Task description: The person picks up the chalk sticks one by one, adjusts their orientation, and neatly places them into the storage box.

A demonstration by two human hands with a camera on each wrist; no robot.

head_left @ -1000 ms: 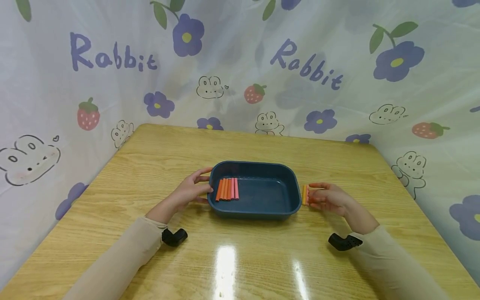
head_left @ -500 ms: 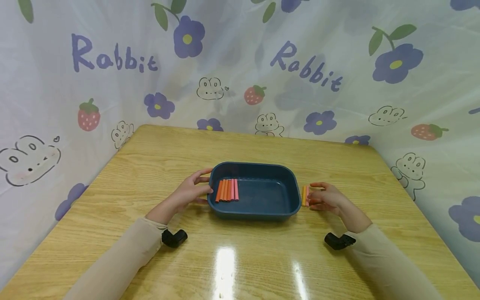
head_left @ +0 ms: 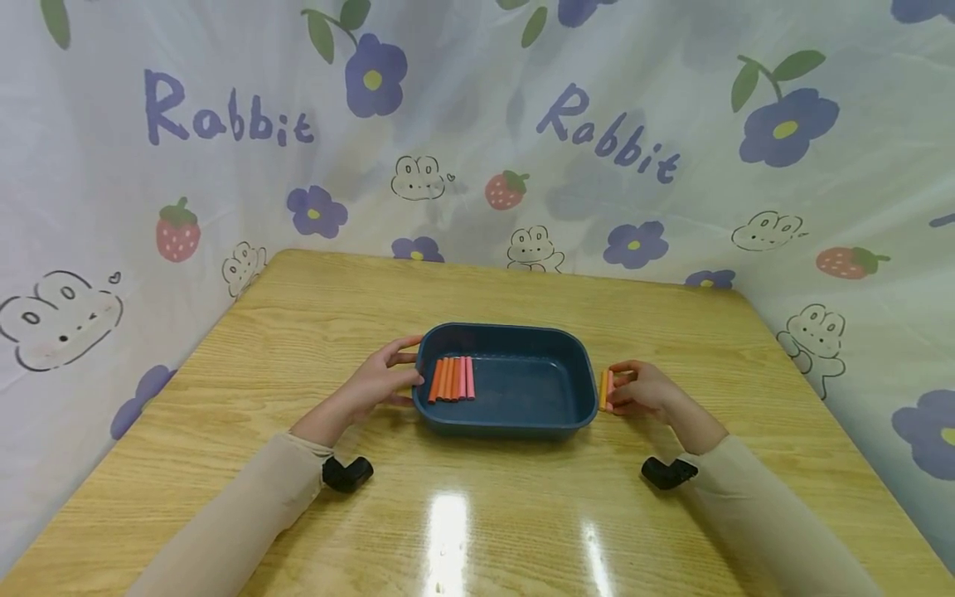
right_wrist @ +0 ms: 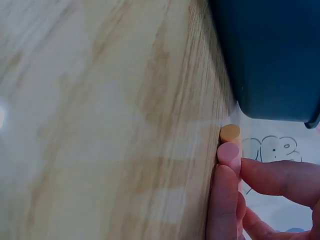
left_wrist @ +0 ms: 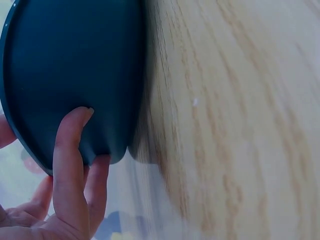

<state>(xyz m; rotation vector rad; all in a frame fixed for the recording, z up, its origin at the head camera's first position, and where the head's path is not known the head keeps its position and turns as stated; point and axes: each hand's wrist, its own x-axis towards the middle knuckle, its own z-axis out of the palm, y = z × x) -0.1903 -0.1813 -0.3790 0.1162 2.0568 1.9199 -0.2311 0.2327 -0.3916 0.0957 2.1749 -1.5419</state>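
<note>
A dark blue rectangular tray (head_left: 515, 429) stands in the middle of the table. Inside it, at the left end, several orange and pink chalk sticks (head_left: 451, 379) lie side by side. My left hand (head_left: 375, 381) rests its spread fingers against the tray's left end; in the left wrist view the fingertips touch the outer wall (left_wrist: 75, 55). To the right of the tray, my right hand (head_left: 647, 390) pinches a pink chalk stick (right_wrist: 228, 151) low at the table surface. A yellow-orange chalk stick (right_wrist: 230, 132) lies right beside it, between the pink one and the tray.
The wooden table (head_left: 515, 514) reaches back to a white cloth (head_left: 477, 108) printed with rabbits, flowers and strawberries. A black camera mount sits at each wrist, the left one (head_left: 347, 474) and the right one (head_left: 669, 473).
My right hand has shifted slightly left and its fingers have closed in on the pink stick. The left hand, the tray and the sticks inside stay put.
</note>
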